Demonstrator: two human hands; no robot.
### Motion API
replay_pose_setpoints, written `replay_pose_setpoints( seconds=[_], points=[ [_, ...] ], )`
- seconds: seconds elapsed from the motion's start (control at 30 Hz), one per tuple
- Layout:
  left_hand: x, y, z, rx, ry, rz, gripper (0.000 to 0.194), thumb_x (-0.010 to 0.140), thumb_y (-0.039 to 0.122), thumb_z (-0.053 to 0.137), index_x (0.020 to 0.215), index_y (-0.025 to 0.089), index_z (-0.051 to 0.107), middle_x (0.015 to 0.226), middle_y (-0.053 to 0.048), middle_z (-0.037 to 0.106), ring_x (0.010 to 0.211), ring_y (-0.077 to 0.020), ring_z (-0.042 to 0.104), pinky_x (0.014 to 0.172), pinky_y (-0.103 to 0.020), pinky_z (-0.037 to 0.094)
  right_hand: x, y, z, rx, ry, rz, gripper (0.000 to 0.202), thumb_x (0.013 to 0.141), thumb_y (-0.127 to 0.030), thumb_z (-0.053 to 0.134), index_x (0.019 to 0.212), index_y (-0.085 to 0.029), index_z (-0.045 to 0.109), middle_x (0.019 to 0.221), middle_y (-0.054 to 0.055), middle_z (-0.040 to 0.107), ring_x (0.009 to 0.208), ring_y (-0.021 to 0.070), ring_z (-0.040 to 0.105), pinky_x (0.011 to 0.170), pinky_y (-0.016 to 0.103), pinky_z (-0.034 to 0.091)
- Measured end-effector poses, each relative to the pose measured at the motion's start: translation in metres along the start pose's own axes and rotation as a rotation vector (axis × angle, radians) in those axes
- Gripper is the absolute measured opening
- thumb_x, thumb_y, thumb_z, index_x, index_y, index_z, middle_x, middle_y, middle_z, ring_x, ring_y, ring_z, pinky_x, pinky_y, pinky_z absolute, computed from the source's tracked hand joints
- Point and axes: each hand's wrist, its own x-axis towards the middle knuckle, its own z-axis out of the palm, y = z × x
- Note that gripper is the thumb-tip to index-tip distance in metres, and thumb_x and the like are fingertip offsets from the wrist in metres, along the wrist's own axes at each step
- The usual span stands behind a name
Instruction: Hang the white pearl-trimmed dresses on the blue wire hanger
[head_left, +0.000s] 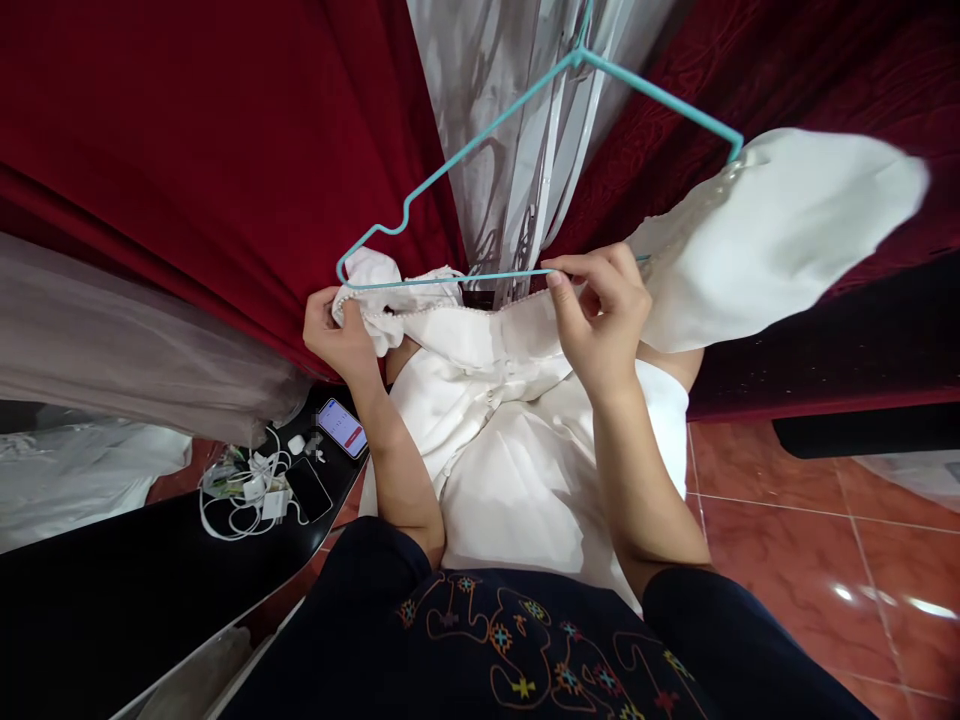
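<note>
A light-blue clothes hanger (pixel 495 122) is held up in front of me. My right hand (pixel 604 315) pinches its bottom bar between thumb and fingers. At the hanger's left end, my left hand (pixel 341 335) is closed on the gathered left shoulder of a white dress (pixel 510 480). The dress's right sleeve (pixel 795 240) puffs out around the hanger's right end. Beaded trim runs along the neckline below the bar. The rest of the dress drapes down over my lap.
Dark red curtains (pixel 225 130) with a sheer white panel (pixel 495 110) hang behind. A black table (pixel 150 600) at left bears a lit phone (pixel 343 428), a dark phone (pixel 308 490) and tangled white cables (pixel 232 520). Reddish floor tiles (pixel 795 560) show at right.
</note>
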Motion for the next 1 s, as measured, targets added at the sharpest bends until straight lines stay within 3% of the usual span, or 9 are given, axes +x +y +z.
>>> replay_pose_setpoints(
  seconds=[0.13,0.23,0.33,0.43,0.6,0.73,0.87,0.93,1.0],
  points=[
    [-0.001,-0.006,-0.008,-0.027,-0.047,0.015,0.014,0.076,0.009,0.059,0.083,0.019,0.066,0.086,-0.001,0.073,0.086,-0.0186,0.073,0.091,-0.032,0.059,-0.003,-0.008,0.007,0.025,-0.044,0.023,0.04,0.108,-0.056,0.056,0.109,-0.023,0.078,0.093,0.004,0.062,0.08,0.0124,0.059,0.069,0.031,0.051],
    [-0.004,0.001,-0.009,-0.148,-0.284,0.02,0.016,0.079,0.012,0.061,0.087,0.02,0.072,0.091,-0.002,0.078,0.092,-0.0196,0.076,0.095,-0.033,0.061,-0.003,-0.009,0.01,0.019,-0.03,0.03,0.041,0.108,-0.058,0.056,0.108,-0.023,0.078,0.095,0.005,0.062,0.079,0.0126,0.058,0.071,0.032,0.053],
    [-0.011,0.017,-0.004,-0.3,-0.549,-0.049,0.029,0.083,0.02,0.073,0.112,0.023,0.075,0.108,-0.005,0.083,0.103,-0.0219,0.08,0.1,-0.036,0.062,-0.003,-0.007,0.011,0.003,-0.004,0.022,0.041,0.108,-0.058,0.056,0.108,-0.024,0.078,0.094,0.004,0.061,0.077,0.0125,0.058,0.07,0.032,0.051],
    [-0.026,0.041,0.008,-0.442,-0.68,-0.124,0.05,0.091,0.043,0.081,0.136,0.029,0.066,0.126,-0.008,0.081,0.118,-0.0263,0.079,0.105,-0.041,0.062,-0.003,-0.006,0.011,-0.021,-0.001,0.025,0.041,0.107,-0.057,0.056,0.108,-0.023,0.079,0.093,0.004,0.06,0.078,0.0128,0.059,0.065,0.03,0.048],
    [-0.056,0.08,0.033,-0.557,-0.501,-0.186,0.029,0.107,0.055,0.057,0.12,0.03,0.062,0.113,-0.006,0.079,0.123,-0.0267,0.076,0.116,-0.05,0.058,-0.006,-0.006,0.006,-0.001,-0.008,0.033,0.039,0.107,-0.055,0.057,0.112,-0.023,0.079,0.096,0.004,0.061,0.07,0.0099,0.051,0.063,0.03,0.047],
    [-0.065,0.086,0.044,-0.62,-0.458,-0.226,0.029,0.107,0.055,0.053,0.119,0.028,0.057,0.101,-0.005,0.074,0.112,-0.025,0.077,0.117,-0.049,0.057,-0.008,-0.007,-0.003,-0.011,-0.029,-0.023,0.039,0.103,-0.055,0.062,0.122,-0.026,0.079,0.111,0.008,0.066,0.075,0.0113,0.056,0.063,0.031,0.05],
    [-0.066,0.083,0.046,-0.639,-0.442,-0.229,0.027,0.108,0.052,0.051,0.121,0.029,0.057,0.101,-0.005,0.074,0.11,-0.0249,0.077,0.117,-0.05,0.057,0.001,-0.006,-0.023,-0.033,0.399,-0.222,0.029,0.099,-0.048,0.071,0.112,-0.026,0.083,0.11,0.011,0.068,0.105,0.0224,0.068,0.064,0.031,0.049],
    [-0.067,0.083,0.045,-0.615,-0.435,-0.234,0.026,0.109,0.052,0.051,0.121,0.029,0.057,0.103,-0.005,0.074,0.111,-0.0249,0.078,0.116,-0.05,0.058,0.011,-0.001,-0.039,-0.093,0.587,-0.349,0.039,0.094,-0.056,0.075,0.119,-0.026,0.083,0.114,0.01,0.07,0.112,0.0263,0.068,0.071,0.036,0.05],
    [-0.067,0.084,0.043,-0.555,-0.446,-0.256,0.028,0.109,0.053,0.051,0.123,0.029,0.058,0.107,-0.006,0.075,0.114,-0.0254,0.078,0.117,-0.05,0.059,0.021,0.007,-0.054,-0.146,0.578,-0.279,0.065,0.085,-0.071,0.079,0.136,-0.031,0.078,0.133,0.009,0.07,0.131,0.0323,0.064,0.099,0.051,0.053]
  ],
)
